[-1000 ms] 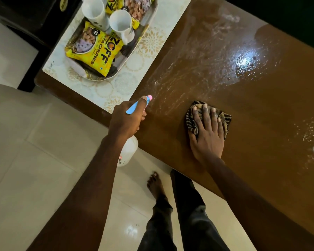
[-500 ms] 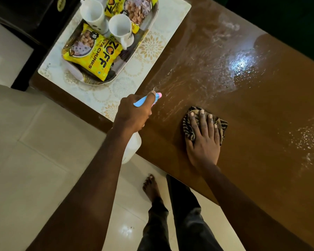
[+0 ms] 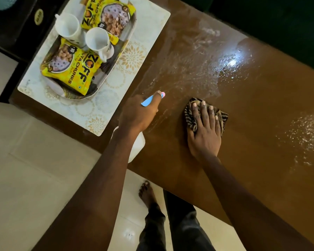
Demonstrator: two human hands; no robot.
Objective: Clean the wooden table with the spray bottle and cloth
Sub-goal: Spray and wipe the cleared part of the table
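The brown wooden table (image 3: 261,113) runs across the view, with wet spray droplets and streaks in its middle and at the right. My left hand (image 3: 138,113) grips a white spray bottle (image 3: 137,147) with a blue trigger and pink nozzle, held above the table's near edge and pointing at the wet patch. My right hand (image 3: 204,129) lies flat, fingers spread, pressing a brown striped cloth (image 3: 193,115) onto the tabletop just right of the bottle. Most of the cloth is hidden under the hand.
A patterned white mat (image 3: 116,84) covers the table's left end. On it stands a tray (image 3: 100,83) with two white cups (image 3: 98,40) and yellow snack packets (image 3: 74,69). Pale floor tiles (image 3: 34,169), my legs and a bare foot (image 3: 147,194) lie below the edge.
My left hand has carried the spray bottle forward and rightwards, from beyond the table's edge to above it. The right hand stays on the cloth, nearly in the same spot.
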